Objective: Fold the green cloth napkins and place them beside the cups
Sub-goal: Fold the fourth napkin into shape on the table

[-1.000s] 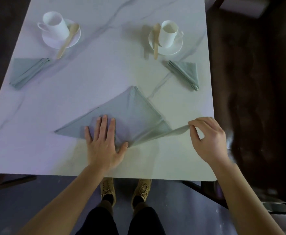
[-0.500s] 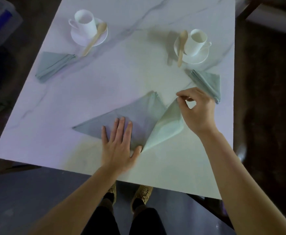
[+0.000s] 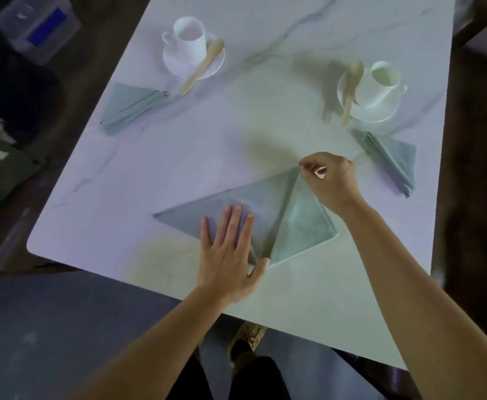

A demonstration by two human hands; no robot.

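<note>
- Lower centre of the frame: green napkin flat on the desk, a wide triangle with its right wing turned over to the apex and its left wing not yet folded.
- Left grip: fingers straight and spread, pressed flat on the napkin's middle.
- Right grip: thumb and forefinger pinched on the turned corner, at the apex.
- Upper left and right of the frame: left finished napkin near the left cup; right finished napkin just below the right cup.
- Likely fault: a crooked wing, from release of the corner before alignment with the apex and centre line.
- Likely fault: slip of the whole cloth on the smooth desk, or spring-back of the uncreased fold, from early lifting of the left palm.
- Change: half a second earlier, wing raised off the desk in mid-swing, now laid down; a second earlier, same corner pinched far out at the right, near the desk edge. Left grip flat on the cloth throughout.
</note>
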